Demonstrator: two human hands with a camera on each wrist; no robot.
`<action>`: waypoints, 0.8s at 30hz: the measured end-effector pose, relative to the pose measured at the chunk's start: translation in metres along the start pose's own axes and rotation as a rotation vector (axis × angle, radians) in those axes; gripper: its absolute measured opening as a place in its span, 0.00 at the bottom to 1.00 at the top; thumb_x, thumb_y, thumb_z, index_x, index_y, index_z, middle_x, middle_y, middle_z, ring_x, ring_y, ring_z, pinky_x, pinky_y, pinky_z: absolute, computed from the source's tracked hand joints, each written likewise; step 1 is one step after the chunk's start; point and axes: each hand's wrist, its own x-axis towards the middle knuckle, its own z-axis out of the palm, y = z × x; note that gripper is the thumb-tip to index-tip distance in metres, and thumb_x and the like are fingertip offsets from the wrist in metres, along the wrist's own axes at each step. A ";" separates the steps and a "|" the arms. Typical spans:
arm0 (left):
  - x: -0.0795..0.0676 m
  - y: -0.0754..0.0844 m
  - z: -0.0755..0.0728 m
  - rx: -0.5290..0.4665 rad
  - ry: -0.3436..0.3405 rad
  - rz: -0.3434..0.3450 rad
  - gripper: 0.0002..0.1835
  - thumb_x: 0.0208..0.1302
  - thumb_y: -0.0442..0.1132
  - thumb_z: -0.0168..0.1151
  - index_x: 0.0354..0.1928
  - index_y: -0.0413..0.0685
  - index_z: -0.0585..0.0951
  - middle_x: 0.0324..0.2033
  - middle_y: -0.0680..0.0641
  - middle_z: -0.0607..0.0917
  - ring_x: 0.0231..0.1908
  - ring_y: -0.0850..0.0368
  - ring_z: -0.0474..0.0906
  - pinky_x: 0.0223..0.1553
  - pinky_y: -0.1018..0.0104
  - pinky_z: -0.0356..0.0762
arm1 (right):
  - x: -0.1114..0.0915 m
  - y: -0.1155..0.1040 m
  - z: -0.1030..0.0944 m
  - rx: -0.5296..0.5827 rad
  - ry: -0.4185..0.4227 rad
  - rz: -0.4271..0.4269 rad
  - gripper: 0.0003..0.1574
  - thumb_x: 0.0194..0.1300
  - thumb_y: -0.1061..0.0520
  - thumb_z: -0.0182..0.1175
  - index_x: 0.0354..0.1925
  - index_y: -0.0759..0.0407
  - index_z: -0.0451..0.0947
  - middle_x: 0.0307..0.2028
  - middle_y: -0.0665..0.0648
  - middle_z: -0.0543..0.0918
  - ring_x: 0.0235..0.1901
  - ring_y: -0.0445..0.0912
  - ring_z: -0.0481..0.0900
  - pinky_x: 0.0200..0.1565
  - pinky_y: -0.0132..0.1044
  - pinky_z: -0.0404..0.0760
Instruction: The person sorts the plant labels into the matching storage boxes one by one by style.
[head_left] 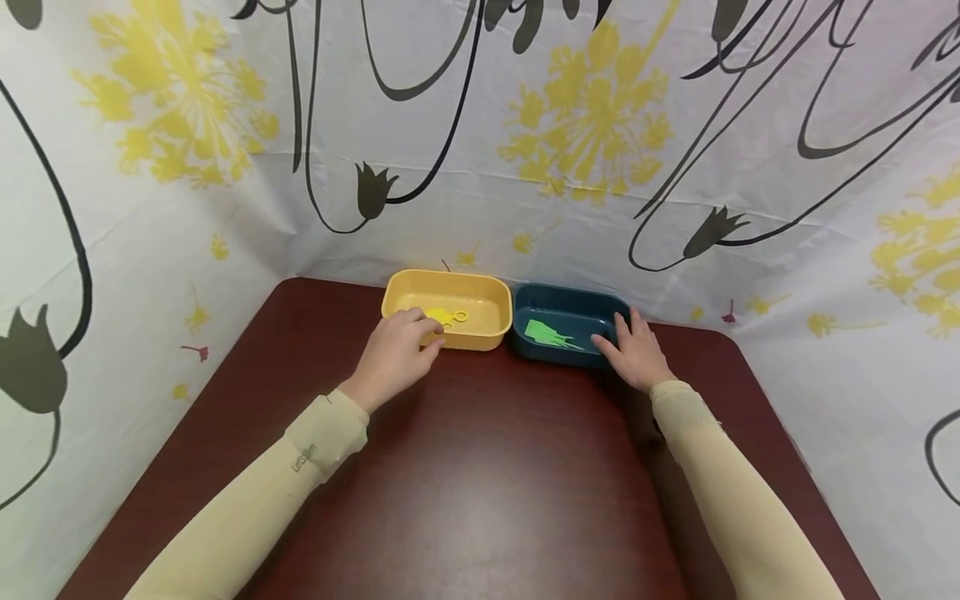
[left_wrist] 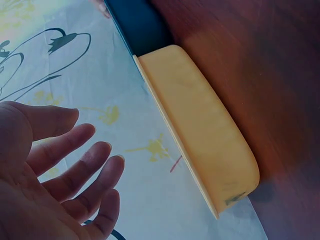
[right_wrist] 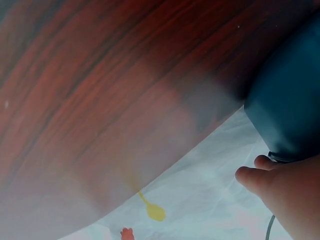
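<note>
A yellow bin [head_left: 480, 341] and a dark teal bin [head_left: 558, 354] stand side by side at the table's back edge. My left hand [head_left: 396, 350] hovers at the yellow bin's front left, fingers loosely bent; the left wrist view shows nothing in that hand [left_wrist: 75, 170]. Inside the yellow bin lies a small yellow piece with ring-shaped loops [head_left: 447, 317], partly hidden by the hand. A flat green piece with thin prongs [head_left: 547, 333] lies in the teal bin. My right hand [head_left: 637, 354] rests at that bin's right rim, fingers spread, thumb over the inside.
The dark red-brown table [head_left: 495, 467] reaches toward me between both forearms. A white curtain [head_left: 465, 217] with yellow flowers and dark stems hangs close behind the bins and along both sides.
</note>
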 end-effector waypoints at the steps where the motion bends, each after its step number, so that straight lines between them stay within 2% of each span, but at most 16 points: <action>1: -0.002 0.000 0.000 0.002 0.007 -0.001 0.08 0.65 0.42 0.69 0.42 0.49 0.89 0.35 0.51 0.82 0.36 0.52 0.76 0.40 0.55 0.74 | 0.000 -0.001 0.000 0.010 0.001 0.000 0.59 0.73 0.23 0.37 0.80 0.62 0.37 0.78 0.69 0.29 0.75 0.69 0.31 0.69 0.68 0.38; 6: -0.011 0.001 -0.002 -0.002 0.031 -0.012 0.09 0.64 0.42 0.70 0.45 0.50 0.88 0.37 0.51 0.83 0.37 0.52 0.78 0.40 0.53 0.74 | 0.002 -0.003 -0.004 0.044 0.026 -0.001 0.56 0.74 0.24 0.38 0.81 0.59 0.40 0.78 0.71 0.33 0.75 0.70 0.34 0.68 0.70 0.40; 14: -0.019 0.004 -0.004 -0.024 0.019 -0.030 0.14 0.64 0.43 0.70 0.50 0.50 0.87 0.43 0.50 0.83 0.43 0.50 0.78 0.45 0.50 0.75 | 0.001 0.004 -0.002 0.082 0.111 -0.006 0.53 0.74 0.25 0.38 0.81 0.55 0.43 0.78 0.69 0.37 0.76 0.66 0.35 0.66 0.74 0.34; 19: -0.023 0.006 -0.004 -0.023 0.030 -0.023 0.14 0.64 0.43 0.70 0.51 0.51 0.86 0.43 0.49 0.82 0.43 0.50 0.77 0.44 0.50 0.75 | 0.001 0.005 -0.003 0.064 0.187 -0.045 0.50 0.75 0.27 0.40 0.80 0.53 0.47 0.78 0.68 0.41 0.76 0.65 0.37 0.66 0.73 0.30; 24: -0.027 0.006 -0.002 -0.012 0.022 -0.023 0.16 0.64 0.44 0.69 0.53 0.52 0.86 0.44 0.49 0.82 0.45 0.49 0.77 0.45 0.49 0.74 | -0.002 -0.008 -0.003 0.002 0.232 -0.088 0.50 0.74 0.28 0.45 0.80 0.55 0.50 0.78 0.68 0.42 0.76 0.64 0.39 0.66 0.73 0.29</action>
